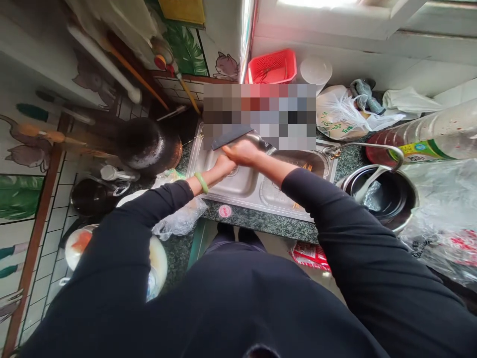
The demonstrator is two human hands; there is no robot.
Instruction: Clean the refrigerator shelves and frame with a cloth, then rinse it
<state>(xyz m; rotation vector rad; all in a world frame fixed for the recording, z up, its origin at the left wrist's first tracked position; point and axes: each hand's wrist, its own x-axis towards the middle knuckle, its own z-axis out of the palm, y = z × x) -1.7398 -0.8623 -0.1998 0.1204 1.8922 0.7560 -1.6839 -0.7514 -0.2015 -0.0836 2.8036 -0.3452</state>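
Over the left basin of the steel sink (244, 185), my two hands meet at the end of my outstretched arms. My right hand (244, 150) is closed around the near side of a dark, flat, straight-edged blade-like thing (233, 136); its far part runs into a blurred-out patch, so its exact kind is unclear. Pressed against the right hand is my left hand (225, 161), fingers closed, a pale green bangle (201, 183) on its wrist. Whether the left fingers also grip the dark thing is hidden.
A faucet (372, 145) arches at the right, beside nested pots (408, 199) and a large plastic bottle (439, 139). Behind the sink stand a red basket (274, 67) and a filled plastic bag (341, 112). At left are a dark wok (145, 144), a clear bag (182, 216) and bowls (158, 263).
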